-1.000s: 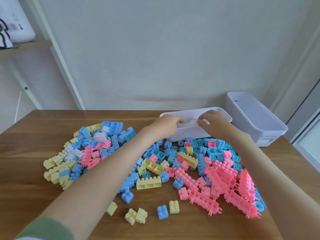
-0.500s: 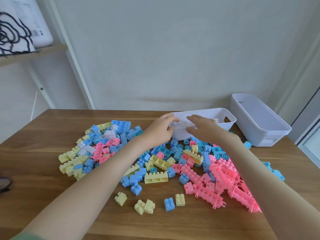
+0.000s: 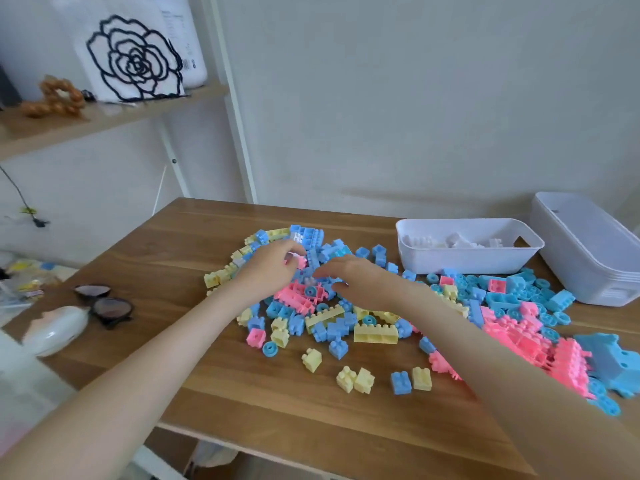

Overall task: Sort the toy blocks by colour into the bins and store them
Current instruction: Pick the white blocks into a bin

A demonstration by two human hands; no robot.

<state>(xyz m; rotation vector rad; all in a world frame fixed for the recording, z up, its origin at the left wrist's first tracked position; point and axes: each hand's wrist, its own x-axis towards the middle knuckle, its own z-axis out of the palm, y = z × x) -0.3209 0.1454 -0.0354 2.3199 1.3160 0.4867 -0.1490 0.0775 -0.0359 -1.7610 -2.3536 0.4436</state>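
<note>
A mixed pile of blue, yellow, pink and a few white toy blocks (image 3: 375, 333) spreads across the wooden table (image 3: 180, 244). A white bin (image 3: 467, 261) behind the pile holds white blocks only. My left hand (image 3: 273, 268) hovers over the far left part of the pile, fingers loosely curved, fingertips by a pale block; I see nothing gripped. My right hand (image 3: 360, 282) is beside it with relaxed fingers spread just above the blocks, holding nothing. Long pink pieces (image 3: 519, 337) lie at the right, partly under my right forearm.
A stack of empty white bins (image 3: 588, 271) stands at the right table edge. Sunglasses (image 3: 104, 303) and a white rounded object (image 3: 55, 327) lie on the table's left corner. A shelf (image 3: 104, 116) hangs on the left wall. Loose blocks (image 3: 401, 382) lie near the front.
Both hands left the white bin and moved left and toward me, over the far left part of the pile. The view swung left.
</note>
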